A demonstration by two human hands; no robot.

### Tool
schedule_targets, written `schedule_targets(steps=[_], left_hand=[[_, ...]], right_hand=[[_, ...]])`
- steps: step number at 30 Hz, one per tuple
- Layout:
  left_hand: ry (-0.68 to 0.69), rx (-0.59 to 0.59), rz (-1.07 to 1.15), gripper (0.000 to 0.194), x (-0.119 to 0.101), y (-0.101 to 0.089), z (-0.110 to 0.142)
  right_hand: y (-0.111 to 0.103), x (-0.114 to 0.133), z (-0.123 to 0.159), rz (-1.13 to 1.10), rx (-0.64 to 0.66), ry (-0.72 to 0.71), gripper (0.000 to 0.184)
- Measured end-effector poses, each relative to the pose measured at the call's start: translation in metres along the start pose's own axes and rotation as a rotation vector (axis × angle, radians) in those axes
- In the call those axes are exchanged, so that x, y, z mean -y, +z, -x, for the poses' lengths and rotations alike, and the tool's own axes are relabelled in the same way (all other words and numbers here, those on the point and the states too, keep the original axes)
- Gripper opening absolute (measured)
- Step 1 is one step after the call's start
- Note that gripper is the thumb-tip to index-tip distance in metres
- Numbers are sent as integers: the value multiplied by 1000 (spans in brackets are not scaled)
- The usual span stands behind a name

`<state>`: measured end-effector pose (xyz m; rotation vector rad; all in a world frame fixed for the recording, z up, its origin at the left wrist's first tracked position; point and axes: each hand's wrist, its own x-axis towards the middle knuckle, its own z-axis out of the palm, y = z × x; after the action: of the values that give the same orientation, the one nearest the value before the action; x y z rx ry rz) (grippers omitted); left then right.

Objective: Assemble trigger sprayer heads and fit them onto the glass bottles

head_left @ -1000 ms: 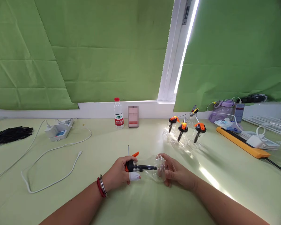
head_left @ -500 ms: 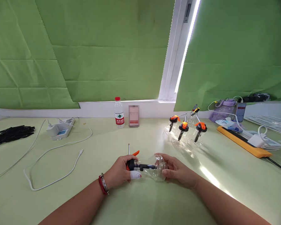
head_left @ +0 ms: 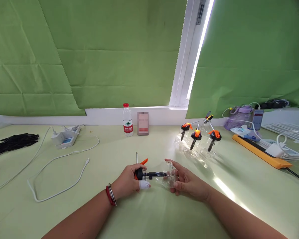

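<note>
A clear glass flask (head_left: 164, 177) lies sideways above the pale green table (head_left: 149, 215), held between both hands. My left hand (head_left: 130, 181) grips its black stopper end, where an orange lever (head_left: 144, 161) and a thin metal rod (head_left: 136, 157) stick out; the thumb has a white bandage. My right hand (head_left: 186, 181) wraps around the round glass bulb. A black tube runs inside the flask from the stopper.
Several more flasks with orange-and-black stoppers (head_left: 196, 142) stand at the right rear. A water bottle (head_left: 127, 124) and a small box (head_left: 143, 123) stand by the window sill. White cables and a charger (head_left: 64, 141) lie left, black gloves (head_left: 13, 141) far left, an orange power strip (head_left: 261, 151) right.
Both hands keep their hold on the flask; it has shifted slightly away from me and the view has drifted a little.
</note>
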<state>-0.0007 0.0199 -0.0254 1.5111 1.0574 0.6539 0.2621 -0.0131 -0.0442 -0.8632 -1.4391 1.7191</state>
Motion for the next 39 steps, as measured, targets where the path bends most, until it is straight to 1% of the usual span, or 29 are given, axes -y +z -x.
schedule_targets(steps=[2, 7, 10, 14, 19, 22, 26, 28, 30, 31, 33, 35, 39], left_hand=[[-4, 15, 14, 61, 0, 0, 1], [3, 32, -4, 64, -4, 1, 4], [-4, 33, -16, 59, -5, 2, 5], [14, 51, -11, 60, -4, 5, 6], [58, 40, -10, 66, 0, 8, 5], [77, 35, -21, 67, -1, 7, 5], [79, 21, -47, 66, -3, 6, 4], [77, -2, -52, 64, -3, 5, 3], [52, -22, -23, 63, -2, 4, 2], [38, -26, -1, 63, -1, 4, 1], [25, -25, 34, 65, 1, 3, 0], [30, -20, 44, 66, 3, 3, -1], [33, 2, 32, 67, 5, 3, -1]], right_hand=[[-1, -2, -1, 14, 6, 14, 86], [-3, -10, -3, 88, 1, 15, 66], [-2, -9, -3, 128, -23, 15, 61], [-1, -6, -3, 172, -62, 44, 57], [2, -1, -4, 211, -77, 104, 64], [3, 2, -4, 204, -70, 136, 69], [2, 1, -4, 154, -86, 151, 69], [0, -1, -4, 95, -78, 130, 67], [0, 0, -3, 30, -60, 74, 62], [0, 0, -3, 10, -51, 41, 63], [1, 2, -2, 2, -45, -6, 74], [2, 2, -3, 14, -45, -19, 79], [1, 0, -4, 15, -48, -9, 74]])
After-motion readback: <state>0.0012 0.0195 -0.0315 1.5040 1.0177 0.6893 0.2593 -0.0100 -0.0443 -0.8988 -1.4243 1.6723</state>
